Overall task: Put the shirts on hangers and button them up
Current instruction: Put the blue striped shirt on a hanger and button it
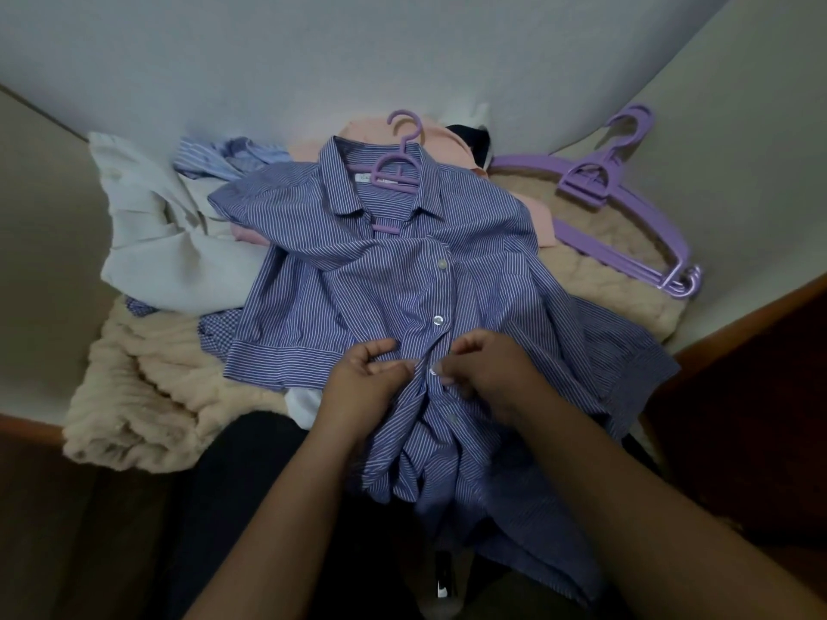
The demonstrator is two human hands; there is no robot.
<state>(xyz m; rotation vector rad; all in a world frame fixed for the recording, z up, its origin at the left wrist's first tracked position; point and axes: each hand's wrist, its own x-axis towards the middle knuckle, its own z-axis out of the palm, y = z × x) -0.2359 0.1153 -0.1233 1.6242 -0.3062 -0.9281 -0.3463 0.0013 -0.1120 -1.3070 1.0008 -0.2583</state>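
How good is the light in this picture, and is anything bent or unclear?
Head view: dim, soft light, darkest at the bottom; the wide lens bends the wall edges into curves; the striped shirt and spare hangers are fairly sharp, the forearms near the lens softer.

striped shirt [358, 279] on purple hanger [396, 170], two upper buttons fastened | left hand [364, 378] and right hand [485, 373] pinch placket at third button [432, 372] | spare hangers [626, 203] at bed's [147, 396] far right corner
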